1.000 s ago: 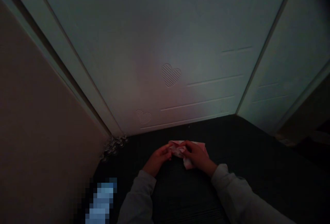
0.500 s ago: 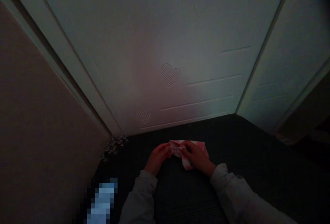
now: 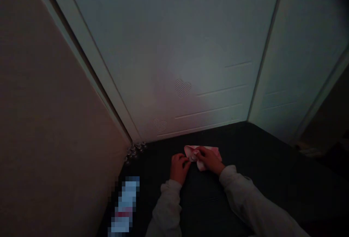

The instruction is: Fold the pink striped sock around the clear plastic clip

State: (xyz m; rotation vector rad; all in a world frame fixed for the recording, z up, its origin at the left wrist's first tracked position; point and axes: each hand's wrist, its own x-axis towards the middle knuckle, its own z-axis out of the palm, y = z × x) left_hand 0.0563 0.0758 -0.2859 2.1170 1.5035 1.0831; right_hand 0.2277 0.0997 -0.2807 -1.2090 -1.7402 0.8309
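A small pink-and-white cloth [image 3: 215,151], bunched and partly folded, lies on a dark surface [image 3: 204,200]. My right hand [image 3: 208,160] reaches over its middle, thumb and fingers closed on a gathered fold. Just left of the cloth is my left hand [image 3: 180,166], its fingers curled and their tips at the cloth's lower left edge. Whether those tips pinch anything is too dark to make out. Part of the cloth is hidden under my right hand.
A pale panel [image 3: 169,48] with engraved hearts and lines rises behind the surface. Small shiny clustered pieces [image 3: 133,151] lie in the back left corner. At the front left is a pixelated bluish-white patch [image 3: 127,197]. A wall [image 3: 54,120] bounds the left side.
My left hand has drawn back from the cloth's left part to its lower edge, its fingers more curled. My right hand keeps its grip. The camera view has shifted.
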